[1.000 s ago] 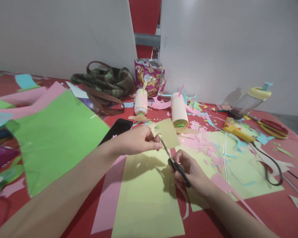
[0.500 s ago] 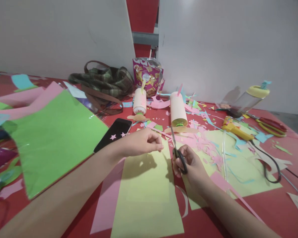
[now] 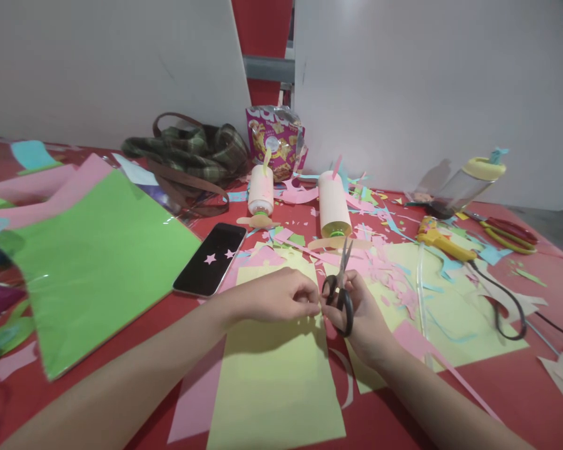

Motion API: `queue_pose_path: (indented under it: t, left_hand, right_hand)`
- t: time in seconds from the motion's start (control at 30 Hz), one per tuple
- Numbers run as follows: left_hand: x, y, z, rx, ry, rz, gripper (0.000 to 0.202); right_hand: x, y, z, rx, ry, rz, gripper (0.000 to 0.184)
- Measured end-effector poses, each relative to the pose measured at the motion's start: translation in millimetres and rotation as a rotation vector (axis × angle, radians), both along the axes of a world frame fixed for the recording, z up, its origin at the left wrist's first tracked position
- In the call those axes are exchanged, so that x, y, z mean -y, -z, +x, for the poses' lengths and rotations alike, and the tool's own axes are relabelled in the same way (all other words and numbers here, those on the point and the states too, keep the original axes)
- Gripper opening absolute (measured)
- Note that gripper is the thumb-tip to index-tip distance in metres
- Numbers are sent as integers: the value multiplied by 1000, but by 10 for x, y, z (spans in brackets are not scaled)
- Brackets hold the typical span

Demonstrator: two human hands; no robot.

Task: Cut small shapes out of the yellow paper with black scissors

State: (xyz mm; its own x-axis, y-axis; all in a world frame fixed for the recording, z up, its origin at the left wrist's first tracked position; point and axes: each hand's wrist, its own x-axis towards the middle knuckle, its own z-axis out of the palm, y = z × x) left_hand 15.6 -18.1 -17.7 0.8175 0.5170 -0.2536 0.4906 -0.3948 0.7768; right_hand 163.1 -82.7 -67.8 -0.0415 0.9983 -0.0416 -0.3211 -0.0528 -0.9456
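**Scissors in the right hand, left fingertips pinched beside them**

Gripping black scissors (image 3: 341, 289) with the right hand (image 3: 360, 317), fingers through the loops and clamped on them. Blades almost together, pointing up and away. Pinching the fingertips of the left hand (image 3: 279, 297) together, just beside the loops of the scissors. Perhaps a small scrap between those fingertips, but not possible to tell. Both hands near the middle of the table (image 3: 535, 381), low over the far edge of a yellow sheet (image 3: 276, 381).

At the left edge of the yellow sheet, a pink sheet (image 3: 199, 381), flat on the red cloth. To the left of the left hand, a phone (image 3: 211, 259), screen up, with two pink stars on it. Beside the phone, further left, a large green sheet (image 3: 98, 262), one corner near the phone.

Beyond the scissors, two rolls wrapped in pale pink paper: the larger roll (image 3: 334, 203) straight ahead of the blades, the smaller roll (image 3: 260, 190) to its left, well apart from it. Around both, many paper scraps (image 3: 385, 262) in pink, blue and green. Behind the smaller roll, a snack pack (image 3: 274, 137) against the wall, and left of it a checked bag (image 3: 187, 153) with brown straps.

On the right side, a yellow glue gun (image 3: 443, 240) with a black cable, lying on more yellow paper. Behind it, a tilted bottle (image 3: 469, 184) with a yellow lid, and near that, red scissors (image 3: 511, 234), flat on the table, well apart from both hands.
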Motion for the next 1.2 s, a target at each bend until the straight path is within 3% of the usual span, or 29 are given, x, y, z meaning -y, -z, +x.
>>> queue_pose_path:
  t: [0.5, 0.8, 1.2]
  left_hand:
    - [17, 34, 25, 3, -33, 92, 21]
    - [7, 62, 32, 40, -95, 89, 21]
    - [27, 58, 49, 91, -133, 70, 21]
  right_hand:
    - [4, -5, -7, 17, -41, -27, 34]
    - [-10, -11, 8, 54, 102, -3, 31]
    - [-10, 19, 3, 7, 108, -21, 29]
